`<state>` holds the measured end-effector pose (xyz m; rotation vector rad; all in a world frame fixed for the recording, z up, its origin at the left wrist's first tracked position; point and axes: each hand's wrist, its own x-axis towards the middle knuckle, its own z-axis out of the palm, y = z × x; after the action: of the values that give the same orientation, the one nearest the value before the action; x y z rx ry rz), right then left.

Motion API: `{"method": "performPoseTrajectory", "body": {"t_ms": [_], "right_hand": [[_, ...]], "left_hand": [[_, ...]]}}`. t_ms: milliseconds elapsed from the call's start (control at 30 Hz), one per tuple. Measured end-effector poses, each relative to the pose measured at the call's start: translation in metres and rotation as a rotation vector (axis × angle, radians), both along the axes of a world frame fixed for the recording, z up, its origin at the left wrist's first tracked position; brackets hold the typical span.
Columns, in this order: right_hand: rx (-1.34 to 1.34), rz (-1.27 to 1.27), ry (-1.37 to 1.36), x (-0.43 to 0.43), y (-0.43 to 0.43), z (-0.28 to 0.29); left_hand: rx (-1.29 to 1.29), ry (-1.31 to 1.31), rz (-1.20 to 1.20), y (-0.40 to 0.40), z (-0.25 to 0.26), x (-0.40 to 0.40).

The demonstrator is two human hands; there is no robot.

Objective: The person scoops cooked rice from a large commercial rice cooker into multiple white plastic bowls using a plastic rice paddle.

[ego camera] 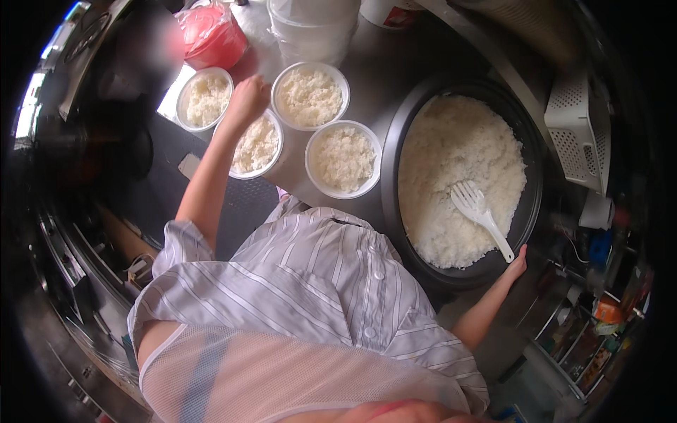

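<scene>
My left hand (252, 97) is over the gap between several round plastic bowls of cooked white rice. Its fingers look curled, and their tips are hidden. Nearest to it are a left bowl (205, 99), an upper bowl (310, 96) and a lower bowl (256, 148), which my forearm partly covers. Another rice bowl (344, 159) stands closer to the large black pot (390, 174). At the pot's lower right rim, my right hand (517, 267) holds the edge, its fingers mostly hidden. A white slotted rice paddle (478, 211) lies on the cooked rice (460, 148), its handle end beside that hand.
A stack of clear plastic containers (314, 31) stands behind the bowls on the dark counter (370, 74). Left of it are red lids or bowls in plastic wrap (214, 37). A white perforated basket (576, 132) is right of the pot. Shelves with goods (587, 343) stand lower right.
</scene>
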<state>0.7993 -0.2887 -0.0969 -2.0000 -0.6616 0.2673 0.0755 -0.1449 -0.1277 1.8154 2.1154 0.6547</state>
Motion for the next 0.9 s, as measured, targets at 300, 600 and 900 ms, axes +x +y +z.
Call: {"method": "performPoseTrajectory", "body": {"t_ms": [300, 600, 900], "right_hand": [[-0.004, -0.015, 0.021, -0.006, -0.001, -0.003], [-0.009, -0.015, 0.052, -0.019, 0.001, 0.003], [0.003, -0.015, 0.056, -0.016, -0.005, -0.001]], "left_hand": [[-0.386, -0.057, -0.142, 0.081, -0.028, 0.007], [-0.445, -0.397, -0.07, 0.118, -0.036, 0.082], [-0.783, -0.478, -0.454, 0.08, -0.021, 0.093]]}}
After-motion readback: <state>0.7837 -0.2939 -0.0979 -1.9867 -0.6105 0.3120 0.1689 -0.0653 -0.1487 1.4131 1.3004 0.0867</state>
